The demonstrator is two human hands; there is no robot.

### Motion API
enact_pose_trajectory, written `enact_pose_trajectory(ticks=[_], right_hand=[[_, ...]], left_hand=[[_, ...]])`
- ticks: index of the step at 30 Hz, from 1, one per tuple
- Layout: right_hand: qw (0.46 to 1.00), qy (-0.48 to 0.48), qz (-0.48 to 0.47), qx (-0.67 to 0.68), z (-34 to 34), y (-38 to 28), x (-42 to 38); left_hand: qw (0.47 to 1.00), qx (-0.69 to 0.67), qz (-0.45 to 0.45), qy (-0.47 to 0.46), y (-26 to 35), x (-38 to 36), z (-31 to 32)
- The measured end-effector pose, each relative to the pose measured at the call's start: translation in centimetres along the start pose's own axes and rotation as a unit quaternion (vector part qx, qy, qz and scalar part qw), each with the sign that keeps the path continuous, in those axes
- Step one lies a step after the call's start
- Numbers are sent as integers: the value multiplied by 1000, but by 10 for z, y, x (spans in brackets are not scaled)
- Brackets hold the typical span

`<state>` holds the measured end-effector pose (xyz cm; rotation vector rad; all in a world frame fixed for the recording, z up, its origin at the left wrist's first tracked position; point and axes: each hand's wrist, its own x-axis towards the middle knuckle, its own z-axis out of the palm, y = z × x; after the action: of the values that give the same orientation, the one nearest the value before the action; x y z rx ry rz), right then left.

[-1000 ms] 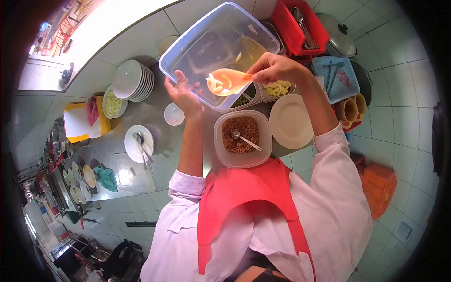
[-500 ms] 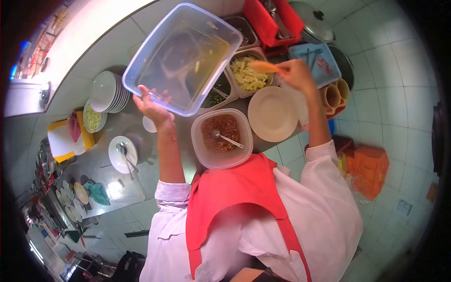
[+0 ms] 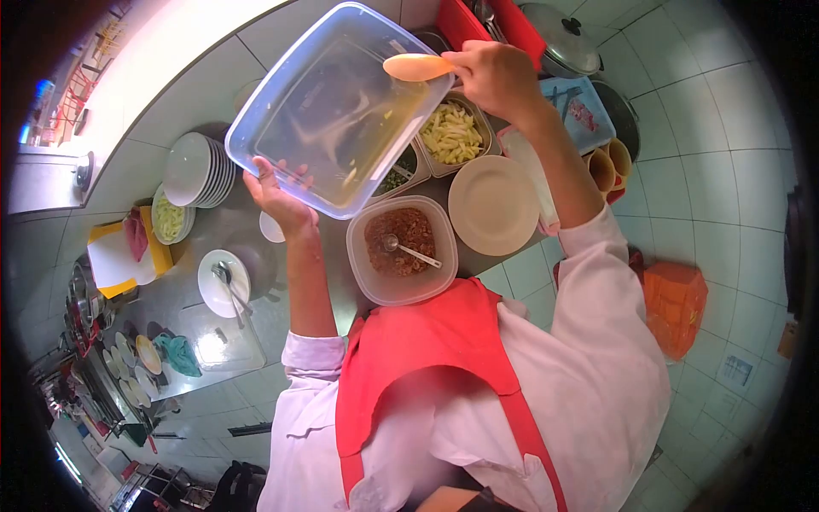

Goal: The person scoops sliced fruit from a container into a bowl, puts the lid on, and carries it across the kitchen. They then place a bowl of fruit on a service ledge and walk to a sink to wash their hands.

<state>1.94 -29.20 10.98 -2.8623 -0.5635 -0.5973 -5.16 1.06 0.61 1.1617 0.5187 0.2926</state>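
Observation:
My left hand [image 3: 283, 198] grips the lower left edge of a clear plastic container [image 3: 316, 111], which is held tilted above the counter. A little yellowish liquid and a few pale bits lie along its right side. My right hand [image 3: 499, 78] is closed round the handle of an orange spoon [image 3: 416, 67], whose bowl is over the container's upper right part. Below the right forearm, a metal pan holds pale yellow cut strips [image 3: 452, 134]. A square plastic tub [image 3: 401, 290] with brown minced food and a small ladle [image 3: 414, 250] stands nearest my apron.
A pale round plate [image 3: 493, 205] sits right of the tub. Stacked white plates [image 3: 194, 169], a bowl of chopped greens [image 3: 169, 218] and a white dish with spoons [image 3: 223, 286] stand to the left. A red cutlery box [image 3: 516, 26], a lidded pot [image 3: 563, 38] and a blue tray [image 3: 589, 111] are at the back right.
My right hand has moved up and left with the orange spoon, from above the yellow strips to over the clear container. My left hand and the container have hardly moved.

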Motion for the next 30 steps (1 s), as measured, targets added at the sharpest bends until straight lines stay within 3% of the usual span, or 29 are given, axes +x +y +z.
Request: enact_pose_trajectory(ticks=[2,3,5,9,18,24,26,30], right_hand=[[992,-94,-35,-77,13,-2,18],[992,-93,-40,-75,15,-4,23],[975,-212,-32,-52,19,-9,31],[958,-282,-20,39,28,-25,25],[923,-319,-127,174,54,-66,14],[897,-335,-132,256,59,-71,14],[896,-349,-119,247,52,-75,15],[914,-337,-113,196,25,-92,10]], left_hand=[[1000,-7,6,-14,0,-3,1],[1000,-8,9,-9,0,-4,1],[1000,-18,11,-7,-1,-4,2],[999,-28,27,-3,2,-6,5],[999,-24,26,-7,-2,-4,10],[993,-72,88,-6,-11,1,10],[997,-71,24,-14,-1,-8,11],[997,-69,24,-3,1,-7,12]])
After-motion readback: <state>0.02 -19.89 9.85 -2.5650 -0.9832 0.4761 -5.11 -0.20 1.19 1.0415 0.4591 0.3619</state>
